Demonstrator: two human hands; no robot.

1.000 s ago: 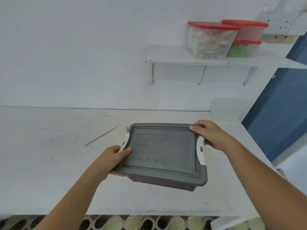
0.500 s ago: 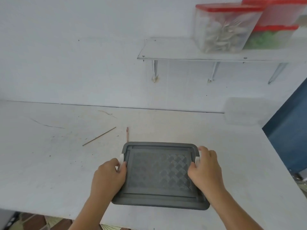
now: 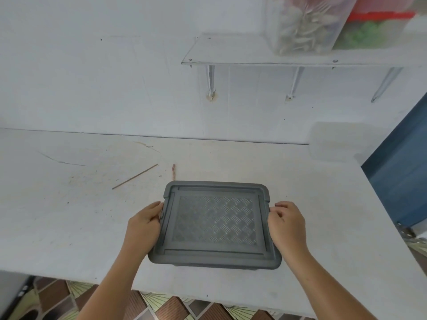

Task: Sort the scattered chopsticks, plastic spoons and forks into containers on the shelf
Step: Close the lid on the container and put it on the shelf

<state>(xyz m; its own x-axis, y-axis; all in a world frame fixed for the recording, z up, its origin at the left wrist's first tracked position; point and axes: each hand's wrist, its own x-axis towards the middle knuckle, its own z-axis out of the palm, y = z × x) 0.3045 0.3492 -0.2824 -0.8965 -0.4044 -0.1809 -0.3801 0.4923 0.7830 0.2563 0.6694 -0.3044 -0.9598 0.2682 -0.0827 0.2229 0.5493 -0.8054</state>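
While the left hand (image 3: 144, 224) curls round the left edge of a grey box (image 3: 216, 224), thumb lying on the lid's rim and fingers wrapped down the side, the right hand (image 3: 287, 224) closes its bent fingers against the right edge in the same way. Held between both hands, the grey box sits flat on the white tabletop (image 3: 69, 227), close to the near edge, its patterned lid shut so that nothing inside shows.

Just past the box's far left corner lies a short reddish stick (image 3: 173, 171), pointing away from the person. Further left, apart from it, a thin wooden chopstick (image 3: 135, 176) lies at a slant on the bare surface. At the far right of the tabletop, against the wall, stands a translucent tub (image 3: 332, 142), blurred.

Above, a white shelf (image 3: 231, 51) is fixed to the wall on metal brackets. On it stands a clear container (image 3: 300, 26) filled with pale plastic cutlery, and touching its right side a red-lidded container (image 3: 374, 31) with green pieces inside. A blue panel (image 3: 397, 176) borders the right side.
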